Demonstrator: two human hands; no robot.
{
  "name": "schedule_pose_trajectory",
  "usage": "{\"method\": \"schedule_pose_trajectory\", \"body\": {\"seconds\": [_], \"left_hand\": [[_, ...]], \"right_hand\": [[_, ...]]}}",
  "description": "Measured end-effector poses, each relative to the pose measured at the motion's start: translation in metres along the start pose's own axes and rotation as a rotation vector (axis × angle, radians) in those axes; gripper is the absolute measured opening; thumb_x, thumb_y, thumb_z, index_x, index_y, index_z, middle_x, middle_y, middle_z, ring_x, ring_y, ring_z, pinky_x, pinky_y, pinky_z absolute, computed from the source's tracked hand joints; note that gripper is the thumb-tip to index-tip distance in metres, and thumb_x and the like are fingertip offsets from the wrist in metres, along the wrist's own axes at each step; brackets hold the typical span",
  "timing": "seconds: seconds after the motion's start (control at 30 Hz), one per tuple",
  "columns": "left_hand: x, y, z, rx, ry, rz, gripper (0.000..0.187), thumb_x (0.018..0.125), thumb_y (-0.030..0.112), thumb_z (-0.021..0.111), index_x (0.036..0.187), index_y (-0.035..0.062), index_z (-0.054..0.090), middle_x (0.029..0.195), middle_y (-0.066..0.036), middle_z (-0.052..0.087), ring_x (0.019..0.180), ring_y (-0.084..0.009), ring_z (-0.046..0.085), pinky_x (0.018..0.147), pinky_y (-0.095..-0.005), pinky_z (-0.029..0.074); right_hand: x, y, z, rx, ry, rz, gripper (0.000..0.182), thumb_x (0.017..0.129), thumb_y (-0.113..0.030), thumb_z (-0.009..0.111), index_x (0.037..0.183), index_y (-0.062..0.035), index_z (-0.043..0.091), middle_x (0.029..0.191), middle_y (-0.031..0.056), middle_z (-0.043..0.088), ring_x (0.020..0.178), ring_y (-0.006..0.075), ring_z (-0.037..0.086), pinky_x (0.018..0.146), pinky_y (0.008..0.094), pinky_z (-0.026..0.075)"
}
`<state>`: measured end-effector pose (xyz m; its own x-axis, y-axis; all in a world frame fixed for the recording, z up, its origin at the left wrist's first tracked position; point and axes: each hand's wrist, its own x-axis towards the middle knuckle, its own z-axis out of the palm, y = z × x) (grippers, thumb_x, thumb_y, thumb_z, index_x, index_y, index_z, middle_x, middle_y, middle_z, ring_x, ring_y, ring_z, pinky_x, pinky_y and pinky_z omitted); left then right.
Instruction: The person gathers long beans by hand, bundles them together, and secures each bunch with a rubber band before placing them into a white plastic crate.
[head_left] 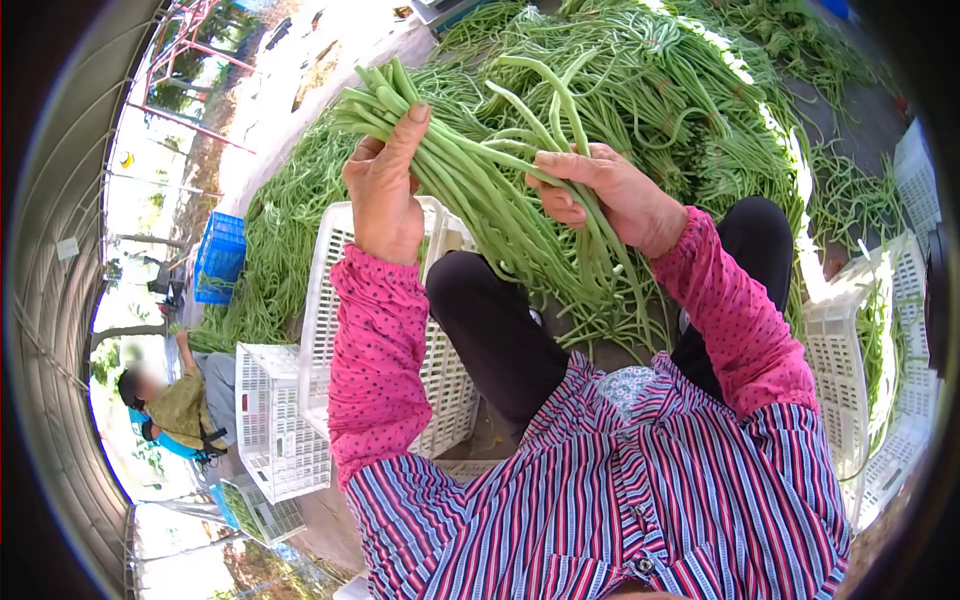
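My left hand [388,180] is closed around the upper end of a thick bundle of long green beans [470,190], whose lengths hang down to the right toward my knees. To its right, my right hand [605,190] pinches a few looser long beans [560,105] between thumb and fingers; their ends curve up above the hand and others trail below it. The two handfuls overlap between my hands. Behind them lies a large heap of long beans [640,80], partly in tied-looking bunches.
White plastic crates [322,300] stand at my left, and another white crate [835,340] with beans is at my right. A blue crate [220,258] sits by the heap's left edge. Another person [190,400] is at the far left near more crates.
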<state>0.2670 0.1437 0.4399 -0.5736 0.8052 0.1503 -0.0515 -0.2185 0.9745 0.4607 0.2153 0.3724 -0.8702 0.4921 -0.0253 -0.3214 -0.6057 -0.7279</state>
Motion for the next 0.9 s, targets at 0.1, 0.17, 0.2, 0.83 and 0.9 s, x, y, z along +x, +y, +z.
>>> {"method": "schedule_pose_trajectory", "body": {"seconds": [0.1, 0.17, 0.2, 0.83, 0.9], "left_hand": [[0.007, -0.003, -0.005, -0.137, -0.077, -0.027, 0.035, 0.079, 0.017, 0.075, 0.099, -0.0036, 0.054, 0.088, -0.011, 0.063, 0.079, -0.0174, 0.063, 0.068, -0.0299, 0.054], [0.001, 0.000, 0.000, -0.190, -0.091, -0.021, 0.036, 0.080, 0.019, 0.073, 0.101, -0.0015, 0.052, 0.083, -0.014, 0.063, 0.072, -0.0197, 0.064, 0.063, -0.0328, 0.055], [-0.001, 0.002, 0.001, -0.204, -0.117, -0.062, 0.035, 0.081, 0.021, 0.072, 0.101, -0.0007, 0.051, 0.081, -0.015, 0.063, 0.069, -0.0208, 0.064, 0.060, -0.0341, 0.055], [0.023, -0.032, 0.006, -0.405, 0.090, -0.288, 0.014, 0.079, 0.012, 0.065, 0.080, 0.0060, 0.053, 0.070, -0.004, 0.055, 0.062, -0.0184, 0.058, 0.056, -0.0338, 0.052], [0.030, -0.037, 0.007, -0.431, 0.061, -0.286, 0.014, 0.079, 0.012, 0.065, 0.078, 0.0061, 0.052, 0.069, -0.005, 0.054, 0.060, -0.0187, 0.057, 0.055, -0.0341, 0.051]], "right_hand": [[0.004, -0.001, 0.004, 0.004, -0.001, 0.030, 0.021, 0.089, -0.020, 0.061, 0.085, -0.0001, 0.059, 0.062, -0.0006, 0.051, 0.048, 0.0055, 0.044, 0.044, 0.0197, 0.033], [0.006, 0.000, 0.003, -0.002, 0.014, 0.049, 0.020, 0.087, -0.019, 0.063, 0.084, 0.0003, 0.060, 0.062, -0.0007, 0.051, 0.048, 0.0055, 0.044, 0.044, 0.0191, 0.033], [0.008, 0.001, 0.000, 0.012, 0.014, 0.050, 0.020, 0.087, -0.019, 0.064, 0.084, 0.0004, 0.060, 0.062, -0.0009, 0.051, 0.048, 0.0053, 0.044, 0.043, 0.0188, 0.033], [-0.021, 0.019, 0.012, -0.116, 0.181, -0.046, 0.017, 0.090, -0.016, 0.060, 0.079, -0.0031, 0.057, 0.061, -0.0048, 0.046, 0.049, 0.0023, 0.037, 0.043, 0.0192, 0.029], [-0.034, 0.019, 0.013, -0.145, 0.216, -0.055, 0.019, 0.090, -0.017, 0.059, 0.078, -0.0031, 0.056, 0.060, -0.0047, 0.045, 0.048, 0.0028, 0.037, 0.043, 0.0195, 0.028]]}}
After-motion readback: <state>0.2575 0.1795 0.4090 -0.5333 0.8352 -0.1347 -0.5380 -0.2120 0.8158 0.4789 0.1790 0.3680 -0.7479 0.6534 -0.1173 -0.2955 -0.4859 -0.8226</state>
